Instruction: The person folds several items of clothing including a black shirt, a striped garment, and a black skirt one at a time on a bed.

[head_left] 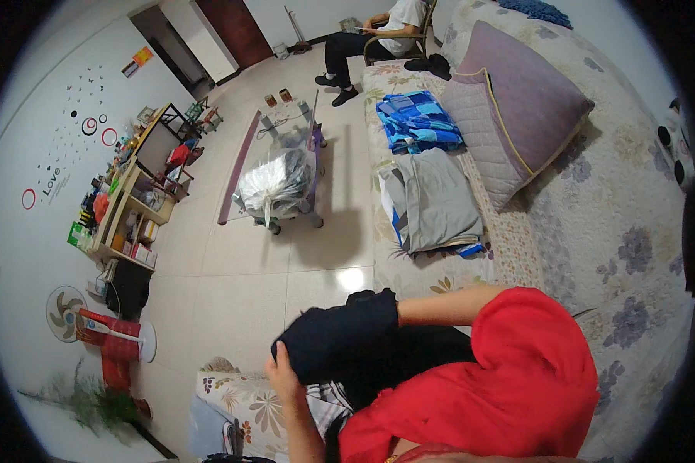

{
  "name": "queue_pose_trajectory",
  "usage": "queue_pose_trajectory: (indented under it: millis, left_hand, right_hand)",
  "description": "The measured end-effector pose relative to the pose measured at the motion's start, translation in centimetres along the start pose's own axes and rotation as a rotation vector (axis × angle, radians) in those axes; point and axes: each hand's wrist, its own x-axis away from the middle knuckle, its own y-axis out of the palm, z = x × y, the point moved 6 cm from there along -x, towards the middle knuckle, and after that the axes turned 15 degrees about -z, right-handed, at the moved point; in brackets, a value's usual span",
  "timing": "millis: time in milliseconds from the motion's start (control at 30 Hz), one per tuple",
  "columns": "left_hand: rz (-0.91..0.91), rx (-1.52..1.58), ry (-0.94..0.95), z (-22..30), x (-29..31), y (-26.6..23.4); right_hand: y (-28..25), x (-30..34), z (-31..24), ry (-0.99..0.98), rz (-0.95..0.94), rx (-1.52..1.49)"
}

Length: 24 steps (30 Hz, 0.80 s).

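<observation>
A dark navy garment (336, 339), bunched and partly folded, is held up over my lap. My left hand (283, 372) grips its left edge, thumb on the near face and the other fingers hidden behind the cloth. From the right, my bare forearm (440, 306) reaches to the garment's right end. The cloth covers my right hand, so its fingers do not show. Black cloth (409, 355) lies below the garment, across my lap. Beyond my right arm, a folded grey garment (432, 201) rests on a stack, with folded blue patterned cloth (417, 119) farther back.
A large mauve cushion (510, 108) leans on the flower-patterned sofa cover (594, 255) at right. A glass-topped low table (247, 154) bears a plastic-wrapped bundle (278, 181). Shelves (135, 208) and a fan (68, 314) line the left wall. Another person (386, 35) sits at the back.
</observation>
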Motion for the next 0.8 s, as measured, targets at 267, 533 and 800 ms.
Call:
queue_pose_trajectory:
  millis: [267, 533, 800]
  left_hand:
    - [-0.012, -0.286, -0.153, -5.2, 4.6, 4.4]
    - [0.027, -0.175, -0.188, -7.7, 4.5, 4.5]
    - [0.124, -0.369, 0.061, -7.0, 5.5, 2.7]
  right_hand:
    - [-2.0, 11.0, 4.8, 0.078, 0.514, -0.133]
    - [-3.3, 16.5, 13.3, 0.124, 0.983, -0.200]
    - [-2.9, 16.7, 12.0, 0.233, 1.068, -0.089]
